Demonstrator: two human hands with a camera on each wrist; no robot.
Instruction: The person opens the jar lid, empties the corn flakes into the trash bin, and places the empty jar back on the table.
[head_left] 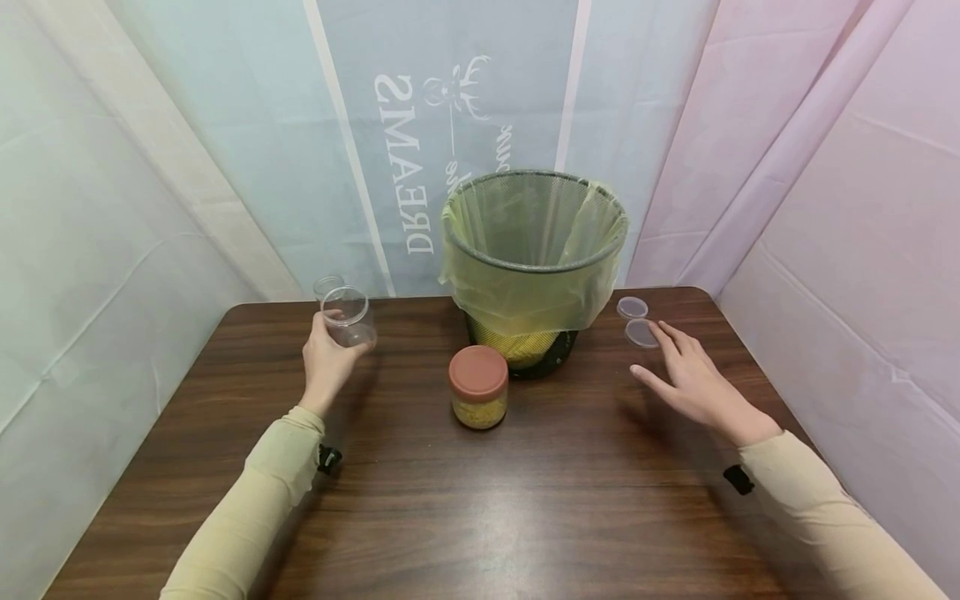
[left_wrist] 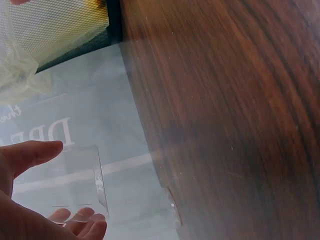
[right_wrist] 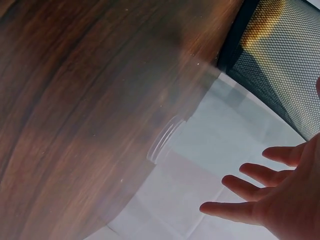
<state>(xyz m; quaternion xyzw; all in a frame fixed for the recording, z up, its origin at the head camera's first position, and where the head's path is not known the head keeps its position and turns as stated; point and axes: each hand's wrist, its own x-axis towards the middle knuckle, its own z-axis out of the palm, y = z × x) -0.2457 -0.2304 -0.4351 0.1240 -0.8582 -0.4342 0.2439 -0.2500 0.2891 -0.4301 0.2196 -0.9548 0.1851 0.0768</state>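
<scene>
My left hand point(head_left: 327, 365) grips a clear plastic jar point(head_left: 356, 330) that has no lid on it, thumb on one side and fingers round the other. In the left wrist view the see-through wall of this jar point(left_wrist: 77, 175) shows between thumb and fingers. Just behind it, at the table's far left, stands a second clear jar point(head_left: 328, 287), partly covered by the first. At the far right two clear round lids point(head_left: 632, 308) lie one behind the other. My right hand point(head_left: 697, 385) hovers by the nearer lid point(head_left: 640, 334) with fingers spread and nothing held.
A mesh bin point(head_left: 517, 348) lined with a pale yellow-green bag point(head_left: 525, 296) stands at the back middle. In front of it sits a squat jar point(head_left: 480, 413) with a reddish-brown lid and yellow contents. Fabric walls point(head_left: 255, 125) enclose the wooden table point(head_left: 480, 517) on three sides.
</scene>
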